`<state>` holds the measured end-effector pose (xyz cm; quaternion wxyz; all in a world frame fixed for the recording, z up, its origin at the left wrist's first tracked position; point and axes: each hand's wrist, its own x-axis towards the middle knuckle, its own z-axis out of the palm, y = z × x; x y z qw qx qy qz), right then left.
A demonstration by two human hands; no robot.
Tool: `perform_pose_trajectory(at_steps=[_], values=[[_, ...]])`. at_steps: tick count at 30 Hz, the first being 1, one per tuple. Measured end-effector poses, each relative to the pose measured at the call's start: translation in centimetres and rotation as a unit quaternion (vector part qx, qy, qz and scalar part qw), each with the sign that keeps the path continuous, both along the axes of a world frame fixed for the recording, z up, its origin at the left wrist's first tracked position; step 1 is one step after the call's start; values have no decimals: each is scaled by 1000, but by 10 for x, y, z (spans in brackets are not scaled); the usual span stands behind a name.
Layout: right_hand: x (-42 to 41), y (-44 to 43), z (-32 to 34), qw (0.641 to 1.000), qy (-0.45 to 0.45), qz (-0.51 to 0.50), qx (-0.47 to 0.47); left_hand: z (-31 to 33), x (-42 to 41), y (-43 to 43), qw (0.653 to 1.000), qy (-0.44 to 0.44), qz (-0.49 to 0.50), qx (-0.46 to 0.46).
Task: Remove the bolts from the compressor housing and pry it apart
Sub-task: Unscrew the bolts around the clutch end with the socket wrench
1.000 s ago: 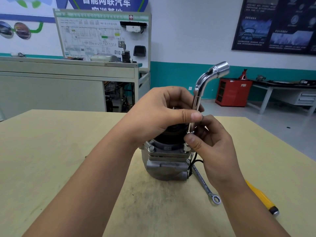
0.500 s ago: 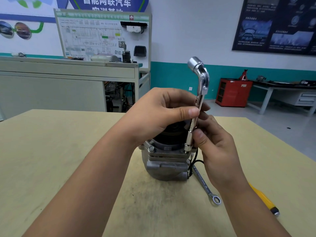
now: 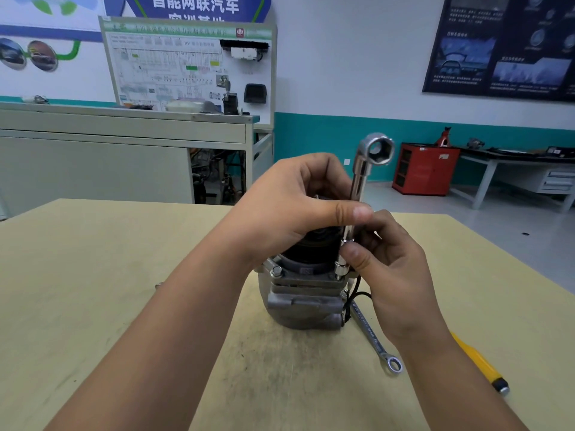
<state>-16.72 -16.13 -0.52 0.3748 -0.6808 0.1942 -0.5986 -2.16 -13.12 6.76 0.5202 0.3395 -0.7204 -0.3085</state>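
A grey metal compressor housing (image 3: 303,306) stands upright in the middle of the table, with a black pulley on top. A chrome L-shaped socket wrench (image 3: 357,181) stands vertically, its lower socket seated on a bolt at the housing's right flange. My left hand (image 3: 292,206) is wrapped over the compressor's top, thumb lying against the wrench shaft. My right hand (image 3: 392,262) pinches the lower shaft just above the socket. Another bolt (image 3: 275,271) shows on the left flange.
A combination wrench (image 3: 375,340) lies on the table (image 3: 124,290) right of the housing, and a yellow-handled tool (image 3: 479,362) lies further right. A grey bench, a wiring display board and a red cabinet (image 3: 424,169) stand beyond the table.
The wrench has been spun on the bolt: its bent upper end pointed right, then left, and now faces the camera. Both hands stay in place.
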Motion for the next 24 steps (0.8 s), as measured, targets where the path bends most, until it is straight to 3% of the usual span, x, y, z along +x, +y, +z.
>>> perform_pose_trajectory(at_steps=[14,24], values=[[0,-2,-1,1000,-8,22,-7,0,3,2,997,-7,-74,36],[0,1,-2,1000,25,-7,-18,0,1,2,998,-28,-56,11]])
